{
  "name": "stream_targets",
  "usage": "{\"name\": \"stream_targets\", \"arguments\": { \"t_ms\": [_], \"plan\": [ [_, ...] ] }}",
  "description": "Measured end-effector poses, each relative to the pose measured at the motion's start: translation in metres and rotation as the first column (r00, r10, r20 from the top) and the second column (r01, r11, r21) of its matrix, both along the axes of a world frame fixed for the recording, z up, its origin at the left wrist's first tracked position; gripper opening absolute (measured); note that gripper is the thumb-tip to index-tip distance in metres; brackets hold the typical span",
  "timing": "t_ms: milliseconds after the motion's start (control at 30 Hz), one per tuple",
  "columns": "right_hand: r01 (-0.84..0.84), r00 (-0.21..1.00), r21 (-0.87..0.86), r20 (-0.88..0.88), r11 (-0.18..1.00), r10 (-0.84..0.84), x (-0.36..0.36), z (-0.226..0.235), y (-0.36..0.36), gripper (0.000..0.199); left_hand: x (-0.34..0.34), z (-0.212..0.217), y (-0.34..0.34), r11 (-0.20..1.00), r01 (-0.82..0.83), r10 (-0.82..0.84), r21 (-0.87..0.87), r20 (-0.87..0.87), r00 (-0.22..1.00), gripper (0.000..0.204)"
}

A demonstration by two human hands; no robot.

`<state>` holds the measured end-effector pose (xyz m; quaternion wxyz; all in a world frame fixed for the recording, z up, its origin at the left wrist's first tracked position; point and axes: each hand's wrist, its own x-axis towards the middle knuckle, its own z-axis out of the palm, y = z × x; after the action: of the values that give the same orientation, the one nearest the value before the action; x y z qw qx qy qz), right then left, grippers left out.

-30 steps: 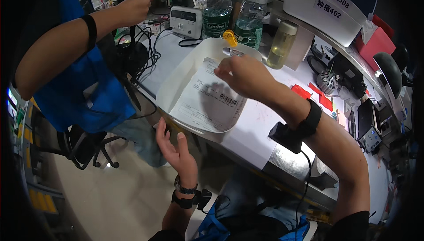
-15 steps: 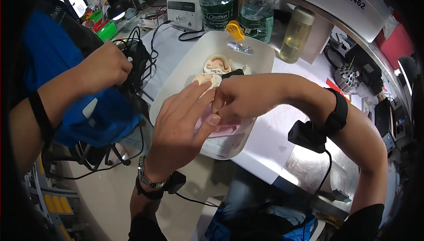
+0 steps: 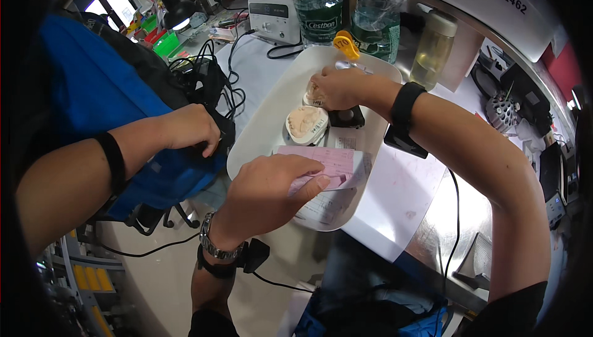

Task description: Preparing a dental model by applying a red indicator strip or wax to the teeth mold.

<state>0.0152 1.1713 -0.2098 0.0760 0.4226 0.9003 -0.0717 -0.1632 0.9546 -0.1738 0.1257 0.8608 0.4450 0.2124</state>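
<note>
A white plastic tray (image 3: 256,133) holds dental plaster casts and paper slips. Its far part is where my right hand (image 3: 341,87) reaches, fingers closed around a plaster dental cast (image 3: 312,97) that they partly cover. A second plaster dental cast (image 3: 307,122), on a pale round base, lies nearer me. Over the near part of the tray is my left hand (image 3: 269,185), its thumb and index finger apart above a pink paper slip (image 3: 336,159). Its other fingertips are hidden. Beside my right hand sits a dark object (image 3: 347,117), partly covered.
Another person's forearm (image 3: 139,134) comes in from the left, beside a blue garment (image 3: 111,96). A yellow tag (image 3: 346,45) is on the tray's far rim. Behind stand large water bottles (image 3: 318,9), a white device (image 3: 273,19) and a lidded bottle (image 3: 434,50). Black cables (image 3: 231,99) run left.
My right hand has moved away from my left, to the tray's far cast. My left hand has shifted nearer me, uncovering the near cast and pink slip. The other person's hand has come lower and right.
</note>
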Motion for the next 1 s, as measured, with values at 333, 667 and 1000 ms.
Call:
{"name": "stream_targets", "arguments": {
  "t_ms": [333,667,1000],
  "plan": [
    [0.002,0.990,0.082,-0.140,0.997,0.010,0.002,-0.037,0.017,0.075,0.002,0.007,0.019,0.953,-0.063,0.100,-0.296,0.115,0.988,0.035],
    [-0.040,0.970,0.166,-0.232,0.985,0.079,0.005,-0.010,-0.008,0.068,0.012,-0.008,0.056,0.992,-0.104,0.088,-0.067,-0.210,0.974,0.054],
    [0.084,0.941,-0.052,-0.326,0.995,-0.096,0.019,0.014,0.006,0.058,0.011,-0.026,0.078,0.952,-0.304,0.254,-0.044,-0.443,0.860,0.064]
  ]
}}
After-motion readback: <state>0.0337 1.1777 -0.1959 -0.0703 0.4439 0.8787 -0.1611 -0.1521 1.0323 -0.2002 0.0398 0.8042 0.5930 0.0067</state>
